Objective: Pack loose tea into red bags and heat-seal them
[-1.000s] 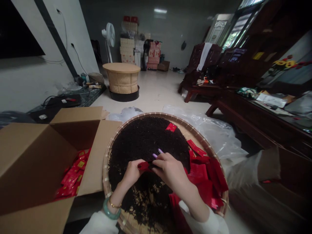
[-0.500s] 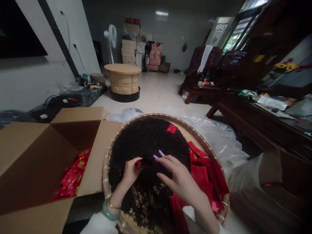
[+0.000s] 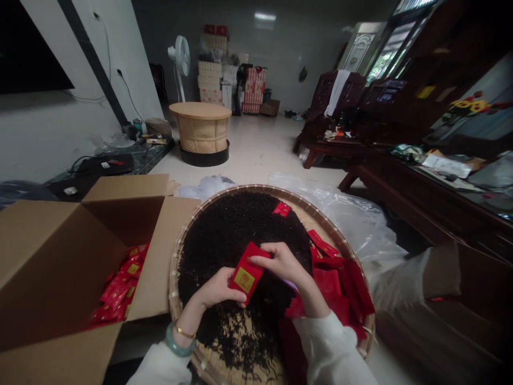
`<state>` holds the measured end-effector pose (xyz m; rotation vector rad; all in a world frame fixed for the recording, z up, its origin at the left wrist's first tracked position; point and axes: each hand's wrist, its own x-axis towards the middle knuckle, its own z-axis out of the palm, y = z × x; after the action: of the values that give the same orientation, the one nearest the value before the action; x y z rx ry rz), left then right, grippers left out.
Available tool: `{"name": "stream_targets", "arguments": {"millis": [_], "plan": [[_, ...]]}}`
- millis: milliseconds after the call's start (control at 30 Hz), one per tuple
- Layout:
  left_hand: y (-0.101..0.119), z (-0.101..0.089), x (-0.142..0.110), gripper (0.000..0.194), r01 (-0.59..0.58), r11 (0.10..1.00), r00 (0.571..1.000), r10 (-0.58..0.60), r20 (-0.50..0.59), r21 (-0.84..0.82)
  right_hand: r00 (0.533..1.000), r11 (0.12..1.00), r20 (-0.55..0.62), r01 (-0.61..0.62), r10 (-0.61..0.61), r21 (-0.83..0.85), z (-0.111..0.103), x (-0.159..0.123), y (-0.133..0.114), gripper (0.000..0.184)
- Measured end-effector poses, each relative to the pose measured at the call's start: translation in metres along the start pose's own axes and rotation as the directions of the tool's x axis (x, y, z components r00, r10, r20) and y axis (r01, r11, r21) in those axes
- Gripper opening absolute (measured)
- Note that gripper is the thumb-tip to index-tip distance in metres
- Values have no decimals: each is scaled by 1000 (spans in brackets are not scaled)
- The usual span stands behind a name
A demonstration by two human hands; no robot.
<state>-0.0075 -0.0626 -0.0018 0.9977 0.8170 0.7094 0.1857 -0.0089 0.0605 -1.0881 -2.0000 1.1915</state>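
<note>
Left hand (image 3: 216, 289) and right hand (image 3: 284, 263) pinch a packet (image 3: 249, 270) over the tray (image 3: 173, 278); its pile (image 3: 328, 286) waits, boxed packets (image 3: 121, 286) beside it maybe done.

Carrier: round woven tray (image 3: 304, 212), shallow, raised rim bound at intervals with pale ties; dark loose leaf (image 3: 224, 230) spread directly on its base, dense at far side, left and centre; layer thins toward the near side, woven base showing there in irregular patches; single red packet (image 3: 281, 209) flat on the leaf near its far right edge, a bare strip of base between leaf and rim beyond it; pile of red packets (image 3: 328, 283) along the right side, overlapping at mixed angles, outermost ones against the rim; pile's near end partly hidden by a sleeve.
</note>
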Motion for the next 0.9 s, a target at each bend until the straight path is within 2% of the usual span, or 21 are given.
{"name": "stream_targets", "arguments": {"millis": [133,300,367,433,500,567,667,733,900], "plan": [[5,-1,0,36,7,996,1000,-7,1,86,991,999,-135,-22,18,-29,9,1,11,43],[3,-1,4,34,-11,978,999,19,-40,207,975,996,-221,-35,17,-80,13,3,13,43],[0,1,6,46,-48,985,997,58,-58,166,978,997,-210,-19,4,-70,13,3,12,44],[-2,4,8,57,-84,994,992,90,-84,77,992,999,-127,4,-10,-51,14,3,12,43],[-1,7,9,56,-110,994,983,110,-144,9,1000,1000,-24,0,-1,-18,17,3,13,42],[1,9,11,51,-122,993,968,118,-222,-2,999,998,8,-47,47,51,25,3,17,38],[2,10,13,51,-126,991,946,111,-306,-33,986,968,-102,-107,133,228,39,4,27,26],[-1,10,15,50,-149,985,930,111,-351,-83,967,940,-182,-110,176,322,48,3,34,32],[-6,7,17,48,-135,984,919,81,-387,-115,942,913,-224,-151,249,380,57,-1,46,31]]}}
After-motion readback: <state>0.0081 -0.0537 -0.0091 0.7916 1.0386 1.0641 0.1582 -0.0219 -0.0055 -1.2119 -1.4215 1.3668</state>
